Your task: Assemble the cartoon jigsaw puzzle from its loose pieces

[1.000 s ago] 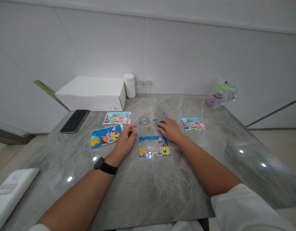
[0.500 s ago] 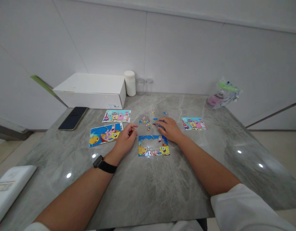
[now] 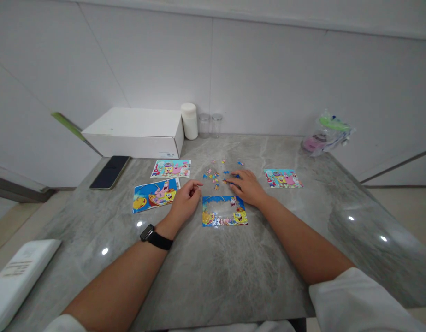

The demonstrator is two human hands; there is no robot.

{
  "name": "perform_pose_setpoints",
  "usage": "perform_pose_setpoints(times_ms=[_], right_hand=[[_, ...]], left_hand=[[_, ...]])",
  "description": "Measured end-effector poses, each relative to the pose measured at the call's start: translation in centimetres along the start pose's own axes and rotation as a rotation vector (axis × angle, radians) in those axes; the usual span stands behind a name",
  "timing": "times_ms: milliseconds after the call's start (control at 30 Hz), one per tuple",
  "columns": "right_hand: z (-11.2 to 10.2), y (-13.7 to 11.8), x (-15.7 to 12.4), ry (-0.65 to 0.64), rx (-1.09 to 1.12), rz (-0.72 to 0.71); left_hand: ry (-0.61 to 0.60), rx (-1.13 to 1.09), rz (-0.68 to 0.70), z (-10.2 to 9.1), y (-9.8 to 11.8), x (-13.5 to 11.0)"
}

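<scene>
A partly built cartoon jigsaw (image 3: 224, 211), its border done and its middle bare, lies on the grey marble table (image 3: 216, 272) in front of me. Several loose puzzle pieces (image 3: 215, 174) are scattered just beyond it. My left hand (image 3: 185, 200), with a black watch on the wrist, rests left of the jigsaw with fingers curled and thumb against forefinger; whether anything is in the pinch I cannot make out. My right hand (image 3: 246, 186) lies palm down at the jigsaw's far right corner, fingertips on loose pieces.
Three cartoon picture cards lie around: one (image 3: 155, 194) by my left hand, one (image 3: 170, 168) behind it, one (image 3: 283, 178) at the right. A white box (image 3: 135, 133), white jar (image 3: 190, 121), two clear jars (image 3: 210, 125), phone (image 3: 109, 172), bagged items (image 3: 325, 133), white pad (image 3: 15, 281).
The view has shifted slightly. Both hands stay almost where they were; the right fingertips have shifted a little among the loose pieces.
</scene>
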State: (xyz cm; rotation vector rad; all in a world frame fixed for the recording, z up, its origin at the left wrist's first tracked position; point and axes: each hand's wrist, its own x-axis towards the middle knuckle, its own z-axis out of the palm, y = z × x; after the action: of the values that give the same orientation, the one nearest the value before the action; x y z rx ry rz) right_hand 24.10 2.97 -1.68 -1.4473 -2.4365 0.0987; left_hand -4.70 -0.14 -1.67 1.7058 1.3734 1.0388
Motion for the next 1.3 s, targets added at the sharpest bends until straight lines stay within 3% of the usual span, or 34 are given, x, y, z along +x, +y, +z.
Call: perform_pose_setpoints(times_ms=[367,567,833,967,1100,1300], right_hand=[[-0.2,0.6,1.6,0.034,-0.004,-0.015],[-0.9,0.1,4.1,-0.093,-0.079,-0.073],[-2.1,0.2,7.6,-0.249,-0.049,-0.033],[-3.9,-0.9,6.9,-0.266,0.197,0.006],[-5.2,-3.0,4.3,-0.236,0.637,0.053],[-4.6,-5.3,0.7,-0.17,1.116,0.239]], left_hand=[[-0.001,0.013,-0.004,0.0,0.5,-0.1],[0.015,-0.006,0.025,-0.2,0.7,-0.4],[0.002,0.001,0.051,-0.2,0.7,-0.5],[0.0,0.0,0.058,-0.1,0.7,-0.5],[-0.021,0.008,0.064,-0.1,0.7,-0.6],[-0.061,-0.009,0.101,0.0,0.8,-0.9]])
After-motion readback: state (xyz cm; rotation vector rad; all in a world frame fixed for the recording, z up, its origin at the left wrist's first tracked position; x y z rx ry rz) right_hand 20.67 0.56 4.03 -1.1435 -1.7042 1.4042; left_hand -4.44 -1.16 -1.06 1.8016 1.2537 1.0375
